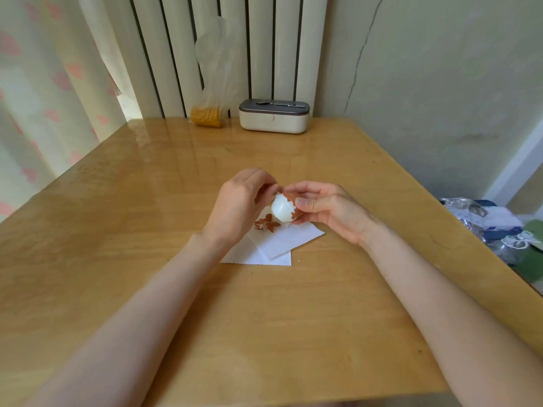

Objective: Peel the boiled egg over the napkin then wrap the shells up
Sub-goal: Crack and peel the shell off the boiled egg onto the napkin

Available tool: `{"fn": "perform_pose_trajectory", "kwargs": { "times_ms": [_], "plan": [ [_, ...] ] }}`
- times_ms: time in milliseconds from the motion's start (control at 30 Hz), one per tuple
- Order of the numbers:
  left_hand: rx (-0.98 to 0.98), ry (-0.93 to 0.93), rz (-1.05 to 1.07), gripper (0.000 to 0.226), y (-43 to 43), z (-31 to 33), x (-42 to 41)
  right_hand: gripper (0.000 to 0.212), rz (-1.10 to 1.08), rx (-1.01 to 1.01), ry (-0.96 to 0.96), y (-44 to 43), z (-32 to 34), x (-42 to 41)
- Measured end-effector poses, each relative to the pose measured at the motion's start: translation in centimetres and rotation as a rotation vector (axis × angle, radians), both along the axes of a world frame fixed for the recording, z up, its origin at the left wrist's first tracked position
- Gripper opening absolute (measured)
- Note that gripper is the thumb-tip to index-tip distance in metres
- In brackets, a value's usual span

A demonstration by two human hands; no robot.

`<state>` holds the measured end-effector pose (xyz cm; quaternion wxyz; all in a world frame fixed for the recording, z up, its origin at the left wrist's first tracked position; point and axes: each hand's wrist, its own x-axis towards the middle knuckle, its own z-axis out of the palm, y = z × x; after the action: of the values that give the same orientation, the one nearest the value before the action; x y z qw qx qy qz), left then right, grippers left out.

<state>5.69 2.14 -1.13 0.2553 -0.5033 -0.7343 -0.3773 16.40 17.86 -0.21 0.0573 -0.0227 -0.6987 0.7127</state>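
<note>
A boiled egg [281,209] is held just above a white napkin [279,245] in the middle of the table. Its left side shows bare white; brown shell still covers the right and top. My right hand [326,208] grips the egg by the shelled end. My left hand [241,204] is at the egg's top left, its fingertips pinched on a bit of shell at the edge of the peeled area. Several brown shell pieces [266,223] lie on the napkin under my left hand, partly hidden by it.
The wooden table [147,230] is glossy. At its far edge stand a white lidded box [274,116] and a plastic bag with a yellow-orange item [207,113]. Bags and foil [493,227] sit beyond the right edge. A radiator is behind.
</note>
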Motion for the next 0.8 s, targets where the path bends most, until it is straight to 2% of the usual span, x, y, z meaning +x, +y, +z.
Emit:
{"fn": "perform_pose_trajectory", "kwargs": {
  "times_ms": [233, 500, 633, 800],
  "plan": [
    [-0.035, -0.119, 0.064, 0.012, -0.1, -0.3, -0.9, 0.038, -0.012, 0.05, 0.002, 0.4, 0.2, 0.2],
    [-0.246, -0.108, -0.024, 0.019, -0.3, -0.5, -0.5, 0.036, -0.028, 0.003, 0.033, 0.6, 0.1, 0.2],
    [-0.245, -0.173, 0.033, 0.006, -0.4, -0.1, -0.1, 0.034, -0.042, 0.029, 0.042, 0.7, 0.0, 0.2],
    [-0.227, -0.267, 0.154, 0.015, -0.4, 0.2, 0.2, 0.034, -0.058, 0.055, 0.032, 0.7, 0.1, 0.3]
  ]
}}
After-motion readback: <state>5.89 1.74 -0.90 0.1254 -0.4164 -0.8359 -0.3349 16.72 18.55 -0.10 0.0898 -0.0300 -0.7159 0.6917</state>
